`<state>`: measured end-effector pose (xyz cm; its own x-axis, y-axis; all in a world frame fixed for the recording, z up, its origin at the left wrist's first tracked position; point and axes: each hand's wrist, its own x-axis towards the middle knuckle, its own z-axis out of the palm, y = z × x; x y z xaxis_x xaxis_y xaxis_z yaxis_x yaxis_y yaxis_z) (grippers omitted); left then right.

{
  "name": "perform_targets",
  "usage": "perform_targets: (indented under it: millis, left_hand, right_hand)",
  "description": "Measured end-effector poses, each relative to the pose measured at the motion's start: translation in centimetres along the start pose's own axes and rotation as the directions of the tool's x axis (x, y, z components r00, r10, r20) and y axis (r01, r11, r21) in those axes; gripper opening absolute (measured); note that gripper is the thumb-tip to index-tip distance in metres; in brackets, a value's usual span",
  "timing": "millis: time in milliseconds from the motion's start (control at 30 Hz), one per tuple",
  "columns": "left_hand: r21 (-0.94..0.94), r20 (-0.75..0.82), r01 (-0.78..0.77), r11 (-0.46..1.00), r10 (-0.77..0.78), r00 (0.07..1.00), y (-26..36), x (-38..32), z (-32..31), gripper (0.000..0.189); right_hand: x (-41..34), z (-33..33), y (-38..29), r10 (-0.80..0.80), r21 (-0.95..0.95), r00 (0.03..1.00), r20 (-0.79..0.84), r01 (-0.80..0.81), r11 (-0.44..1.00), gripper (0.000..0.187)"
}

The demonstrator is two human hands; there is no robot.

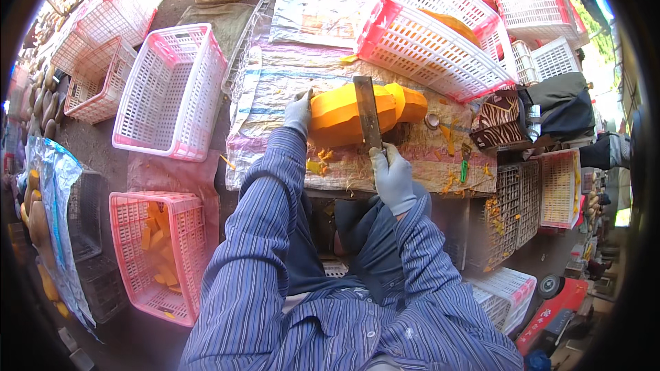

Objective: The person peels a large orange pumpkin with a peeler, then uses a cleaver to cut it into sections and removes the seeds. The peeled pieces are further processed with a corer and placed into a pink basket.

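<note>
A large peeled orange pumpkin (335, 117) lies on its side across the sack-covered work table (258, 149), its narrower end to the right. My gloved left hand (298, 112) grips its left end. In my gloved right hand (394, 178) is the handle of a broad-bladed knife (367, 108). The blade points away from me and crosses over the pumpkin right of its middle; whether it has cut in cannot be told. Orange scraps (319, 162) lie on the table in front of the pumpkin. Further right rests a green-handled peeler (465, 164) among peelings.
A white and pink plastic crate (428, 51) holding orange pieces stands at the table's back right. To the left are a white crate (170, 93) and a pink crate (154, 247) with cut orange chunks. A zebra-patterned bag (495, 118) sits beyond the table's right edge.
</note>
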<state>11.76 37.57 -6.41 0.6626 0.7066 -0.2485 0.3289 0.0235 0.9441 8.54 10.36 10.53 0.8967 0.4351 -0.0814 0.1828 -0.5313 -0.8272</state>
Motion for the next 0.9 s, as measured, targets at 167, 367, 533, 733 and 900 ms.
perform_targets:
  millis: [167, 367, 533, 733, 900]
  left_hand:
    - [-0.107, -0.042, 0.031, 0.994, -0.036, 0.998, -1.0, 0.8, 0.8, 0.042]
    - [-0.120, -0.031, 0.100, 0.988, -0.105, 0.994, -0.5, 0.4, -0.3, 0.044]
    - [-0.029, -0.025, 0.062, 0.998, -0.063, 0.998, 0.8, -1.8, 1.3, 0.047]
    - [0.164, 0.025, 0.096, 0.982, -0.101, 0.995, 4.6, -3.0, 0.2, 0.058]
    - [0.556, 0.064, -0.191, 0.809, 0.188, 0.980, 7.1, -5.5, 1.2, 0.073]
  right_hand:
    - [0.0, -0.5, -2.5, -0.136, 0.000, 0.989, -0.064, 0.136, 0.991, 0.033]
    - [-0.9, -0.6, -4.6, -0.305, 0.100, 0.931, -0.200, 0.329, 0.939, 0.036]
    - [4.2, 4.0, 4.5, -0.057, -0.367, 0.998, 0.010, 0.057, 0.929, 0.041]
    - [4.9, 4.7, 4.5, 0.000, -0.407, 1.000, 0.021, 0.008, 0.913, 0.041]
    - [6.1, 3.9, 3.3, 0.019, -0.375, 0.997, 0.076, 0.011, 0.927, 0.039]
